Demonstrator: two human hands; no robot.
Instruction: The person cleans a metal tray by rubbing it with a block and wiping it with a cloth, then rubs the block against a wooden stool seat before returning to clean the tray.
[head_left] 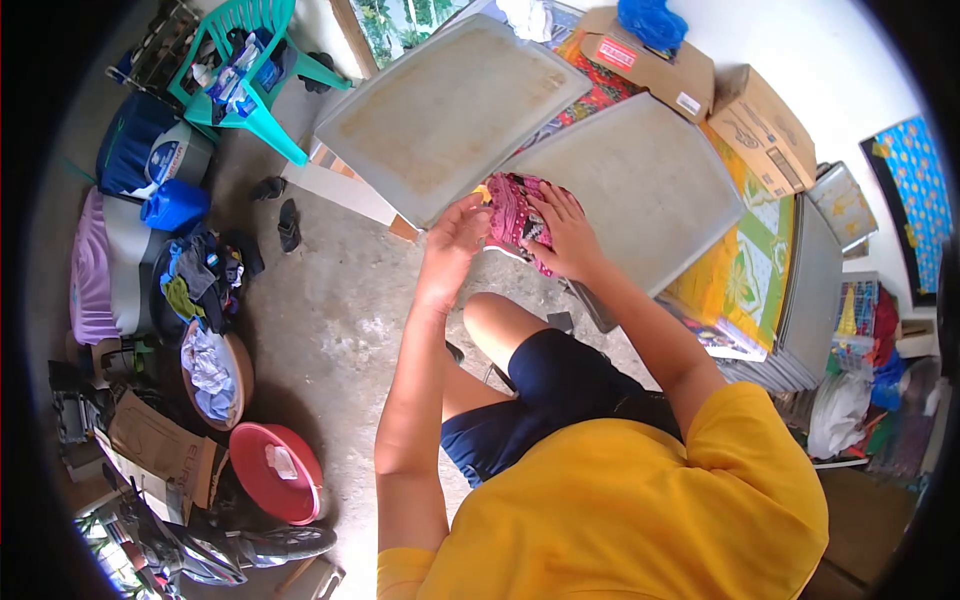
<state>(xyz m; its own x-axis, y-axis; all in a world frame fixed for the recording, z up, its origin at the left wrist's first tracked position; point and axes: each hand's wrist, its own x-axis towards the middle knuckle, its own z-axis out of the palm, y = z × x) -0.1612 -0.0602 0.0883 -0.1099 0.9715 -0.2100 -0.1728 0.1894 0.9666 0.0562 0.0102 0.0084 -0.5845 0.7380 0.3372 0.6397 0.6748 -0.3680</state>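
A folded or bundled pink cloth (512, 208) with a dark and white pattern is held between my two hands, above the near edges of two flat grey panels. My left hand (457, 238) grips its left side, close to a small yellow patch on the cloth. Across its right side lies my right hand (566, 232), with the fingers curved over the fabric and pressing on it. The undersides of the fingers are hidden. Ahead are a left grey panel (450, 100) and a right grey panel (640, 190), both with raised rims.
Cardboard boxes (765, 130) stand at the back right, beside a yellow-green patterned cover (750, 240). A green plastic chair (262, 120) holds a pile of things. On the floor to the left are slippers (289, 226), a laundry basket (240, 385) and a red basin (265, 490).
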